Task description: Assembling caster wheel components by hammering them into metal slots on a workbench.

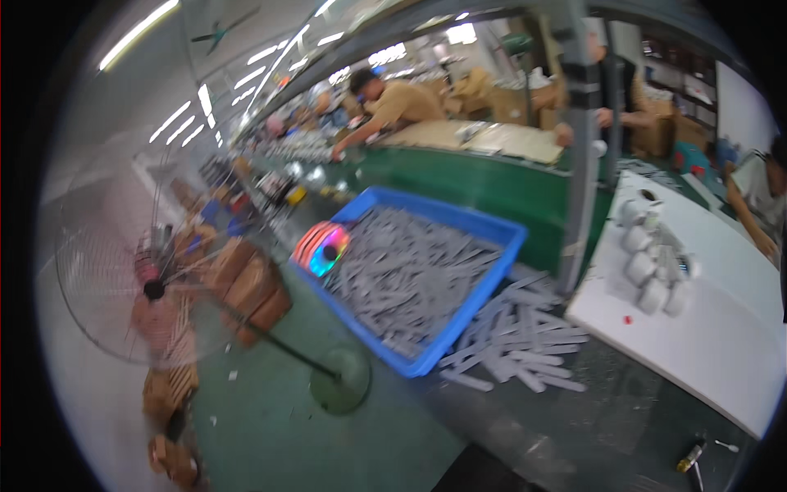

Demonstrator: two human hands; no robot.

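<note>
Neither of my hands shows in the head view. A blue plastic tray [498,275] stands in the middle, heaped with flat grey strips [402,283]. More loose grey strips [525,336] lie in a spread pile on the dark worktop [590,418], against the tray's right side. On the tray's left rim rests a roll [322,248] with orange stripes and a shiny rainbow-coloured face. A white board [656,344] to the right bears several white rolls [652,279]. The picture is somewhat blurred.
A pedestal fan [156,287] stands at left on a round green base [340,381], near brown cartons [250,287]. A grey metal post [580,148] rises behind the tray. A yellow-handled tool [691,456] lies at lower right. Other people work across the green bench [459,172] and at far right.
</note>
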